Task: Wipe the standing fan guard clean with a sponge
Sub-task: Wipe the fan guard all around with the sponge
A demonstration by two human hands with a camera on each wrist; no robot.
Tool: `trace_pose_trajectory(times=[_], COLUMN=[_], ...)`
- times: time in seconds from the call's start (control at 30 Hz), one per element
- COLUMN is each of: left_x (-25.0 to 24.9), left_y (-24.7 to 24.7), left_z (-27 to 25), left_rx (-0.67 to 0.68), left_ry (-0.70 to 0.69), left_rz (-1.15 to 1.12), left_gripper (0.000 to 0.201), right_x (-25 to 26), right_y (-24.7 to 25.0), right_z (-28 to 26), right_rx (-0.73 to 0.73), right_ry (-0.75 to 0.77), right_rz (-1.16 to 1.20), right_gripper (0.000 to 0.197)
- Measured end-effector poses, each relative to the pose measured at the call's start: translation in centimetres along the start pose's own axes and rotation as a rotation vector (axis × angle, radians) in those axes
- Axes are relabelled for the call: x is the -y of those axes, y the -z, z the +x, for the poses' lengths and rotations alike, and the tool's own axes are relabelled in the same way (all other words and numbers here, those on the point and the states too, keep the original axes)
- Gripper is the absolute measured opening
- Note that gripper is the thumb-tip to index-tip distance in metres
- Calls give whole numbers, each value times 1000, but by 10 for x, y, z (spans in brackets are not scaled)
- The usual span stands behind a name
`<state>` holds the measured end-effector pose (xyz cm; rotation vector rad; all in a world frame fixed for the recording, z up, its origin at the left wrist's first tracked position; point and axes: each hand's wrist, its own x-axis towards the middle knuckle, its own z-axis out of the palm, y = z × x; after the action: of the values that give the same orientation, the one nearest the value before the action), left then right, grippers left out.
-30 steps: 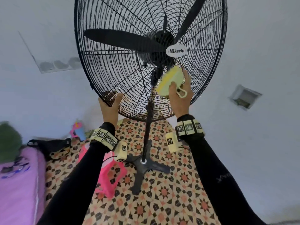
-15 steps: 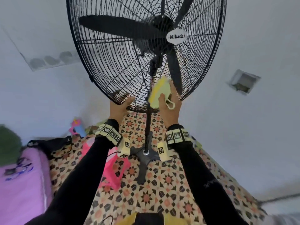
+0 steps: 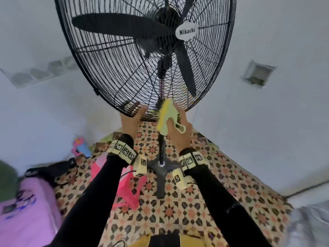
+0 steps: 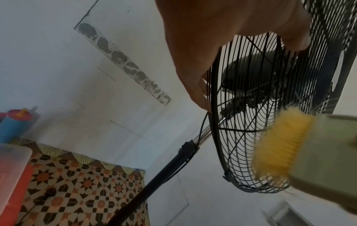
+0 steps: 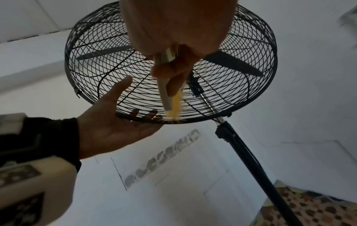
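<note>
A tall black standing fan fills the head view; its wire guard (image 3: 124,68) carries a white Mikachi badge. My left hand (image 3: 133,115) holds the guard's bottom rim, thumb in front and fingers curled behind the wires. My right hand (image 3: 175,128) grips a yellow-green sponge (image 3: 166,116) and presses it on the lowest part of the guard, just right of the pole. In the right wrist view the sponge (image 5: 170,99) stands edge-on against the guard (image 5: 231,94), with the left hand (image 5: 115,126) under the rim. In the left wrist view the sponge (image 4: 280,145) is blurred beside the guard (image 4: 237,137).
The fan's pole (image 3: 161,148) runs down to a black cross base (image 3: 161,172) on a patterned floor mat (image 3: 195,211). A pink plastic item (image 3: 129,191) lies left of the base. A purple cover (image 3: 26,211) and a black bag (image 3: 51,168) are at the left.
My right hand has wiped the sponge down from just below the hub to the bottom rim. The left hand has stayed on the rim. The blades have turned a little.
</note>
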<state>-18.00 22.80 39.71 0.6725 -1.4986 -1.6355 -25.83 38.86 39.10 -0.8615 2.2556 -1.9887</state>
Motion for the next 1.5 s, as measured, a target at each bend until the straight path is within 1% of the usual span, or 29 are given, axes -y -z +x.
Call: trace_pose_trajectory(times=[0.03,0.07,0.13,0.2,0.27,0.3,0.37,0.43,0.47,0.5,0.53,0.57,0.6,0.67,0.73,0.8,0.83,0.9,0.97,1.03,1.07,1.1,1.17,1.23,1.27,1.3,1.37,1.4,1.5], left_x=[0,0,2,0,2,1,-3,-6,-8,-9,-12,-14,-14,-13,-11,-8,-7,-1,5,7,8,7,9,22,31,35,27,24,23], left_y=[3,5,6,5,3,1,-3,-6,-7,-7,-9,-11,-12,-15,-16,-15,-14,-10,-6,-2,0,1,6,13,14,15,10,9,13], left_z=[3,4,4,3,0,-1,-4,-8,-10,-10,-13,-15,-16,-16,-15,-14,-14,-9,-2,3,5,6,10,22,28,30,25,24,26], left_rx=[2,18,54,53,11,-2,-3,-12,-10,-13,-13,-21,-36,-49,-53,-60,-55,-49,-53,-45,-27,-8,12,21,25,29,54,58,75], left_ry=[7,13,33,40,28,24,23,64,93,103,117,122,135,128,113,95,83,68,67,75,78,88,115,88,65,57,36,20,39], left_rz=[2,-1,-4,4,13,29,47,55,53,54,61,49,39,14,4,14,20,35,28,30,36,39,63,81,98,108,92,100,133], left_gripper=[52,49,44,54,67,68,59,58,59,67,82,98,106,103,85,65,62,68,72,59,54,54,57,74,86,91,79,76,96], right_x=[-1,1,14,27,35,38,42,42,41,40,39,40,40,40,37,37,36,25,15,10,8,8,14,18,16,14,1,-6,-19], right_y=[0,1,9,17,21,23,30,39,44,48,53,57,60,65,64,61,57,44,32,27,26,26,26,21,15,8,-11,-21,-47], right_z=[-3,-1,12,27,35,38,41,44,45,46,47,48,49,48,44,37,33,18,-6,-27,-32,-34,-31,-30,-33,-37,-50,-58,-81], right_rx=[3,-38,-179,-265,-261,-249,-190,-15,69,139,191,213,214,217,235,197,155,79,75,135,122,53,-187,-368,-400,-406,-354,-316,-127], right_ry=[6,19,32,66,118,145,110,41,50,64,62,46,18,-32,-35,15,42,69,96,81,38,5,-33,-73,-92,-101,-108,-131,-283], right_rz=[-9,-6,66,115,93,91,97,104,70,21,0,11,43,64,0,-89,-122,-161,-200,-253,-228,-182,-123,-74,-73,-83,-123,-144,-201], right_gripper=[48,46,36,22,7,3,9,19,27,38,49,55,57,57,55,54,54,58,60,59,58,56,51,48,44,39,32,32,37])
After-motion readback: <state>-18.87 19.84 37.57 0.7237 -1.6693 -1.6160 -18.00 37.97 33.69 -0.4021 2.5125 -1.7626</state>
